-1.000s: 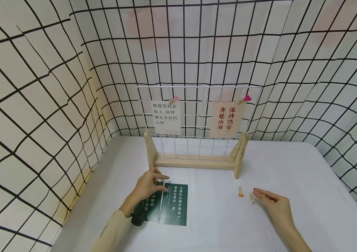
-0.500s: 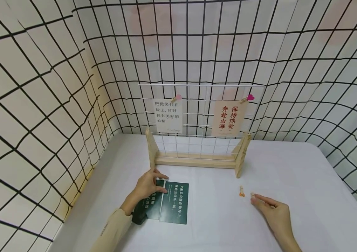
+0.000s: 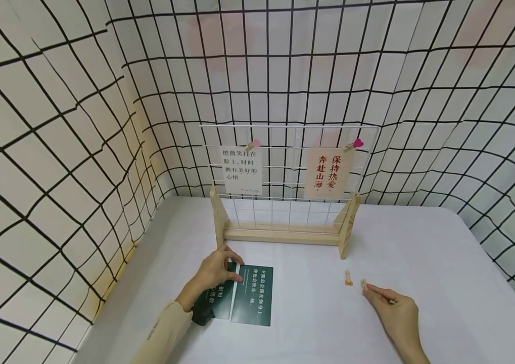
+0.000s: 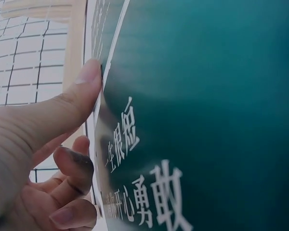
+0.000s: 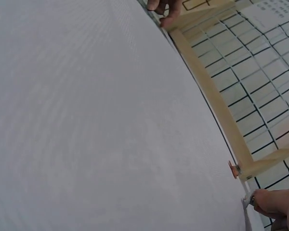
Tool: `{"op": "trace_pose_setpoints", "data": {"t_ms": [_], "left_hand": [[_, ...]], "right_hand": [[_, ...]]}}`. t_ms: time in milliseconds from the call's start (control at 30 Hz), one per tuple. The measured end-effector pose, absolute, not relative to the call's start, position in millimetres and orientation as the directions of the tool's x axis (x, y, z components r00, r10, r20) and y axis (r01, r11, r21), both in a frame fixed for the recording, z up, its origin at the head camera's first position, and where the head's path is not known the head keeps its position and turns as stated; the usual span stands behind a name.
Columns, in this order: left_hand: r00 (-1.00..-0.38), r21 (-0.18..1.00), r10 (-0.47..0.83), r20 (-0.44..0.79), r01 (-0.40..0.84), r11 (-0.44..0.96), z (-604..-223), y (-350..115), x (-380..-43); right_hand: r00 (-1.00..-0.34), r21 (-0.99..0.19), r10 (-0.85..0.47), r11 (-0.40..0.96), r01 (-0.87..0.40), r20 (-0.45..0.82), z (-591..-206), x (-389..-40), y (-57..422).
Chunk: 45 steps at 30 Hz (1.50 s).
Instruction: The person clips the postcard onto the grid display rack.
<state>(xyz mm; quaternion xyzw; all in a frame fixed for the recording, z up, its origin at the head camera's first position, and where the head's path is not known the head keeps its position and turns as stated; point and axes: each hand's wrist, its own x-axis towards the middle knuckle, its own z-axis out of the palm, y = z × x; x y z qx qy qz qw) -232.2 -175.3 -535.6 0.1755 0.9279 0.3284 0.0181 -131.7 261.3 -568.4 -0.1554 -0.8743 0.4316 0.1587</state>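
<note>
My left hand (image 3: 215, 269) is over the upper part of two dark green cards lying side by side. Its thumb touches the edge area between the left card (image 3: 223, 303) and the right card (image 3: 252, 298); the index fingertip is near the right card's top edge. In the left wrist view, white characters on the near card (image 4: 207, 120) show beside the thumb. My right hand (image 3: 395, 308) pinches a small pale clothespin (image 3: 364, 283) between thumb and fingertips. An orange-ended wooden clothespin (image 3: 348, 278) lies just left of it on the white table.
Behind the cards stands a white wire grid on a wooden base (image 3: 280, 235). A white card (image 3: 242, 172) and a pink card (image 3: 328, 174) hang from it by heart clips. Black-lined walls enclose the table's back and sides.
My right hand has moved onto the pale clothespin and taken hold of it. The left index finger has bent downward toward the right card's top edge. Head view shifts slightly.
</note>
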Motion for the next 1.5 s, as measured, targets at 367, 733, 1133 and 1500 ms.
{"op": "trace_pose_setpoints", "data": {"t_ms": [367, 733, 1133, 1500], "left_hand": [[-0.934, 0.613, 0.350, 0.074, 0.319, 0.723, -536, -175, -231], [-0.950, 0.685, 0.312, 0.027, 0.244, 0.686, -536, -174, -230], [-0.911, 0.839, 0.412, 0.022, 0.241, 0.489, -536, -185, -234], [-0.890, 0.846, 0.455, 0.034, 0.267, 0.461, -537, -191, -233]], "right_hand": [[-0.892, -0.781, 0.442, 0.589, 0.206, 0.098, -563, -133, 260], [-0.911, -0.785, 0.406, 0.586, 0.200, 0.070, -563, -136, 259], [-0.901, -0.757, 0.414, 0.628, 0.179, 0.130, -563, -137, 258], [-0.903, -0.778, 0.429, 0.573, 0.259, 0.015, -560, -136, 258]]}}
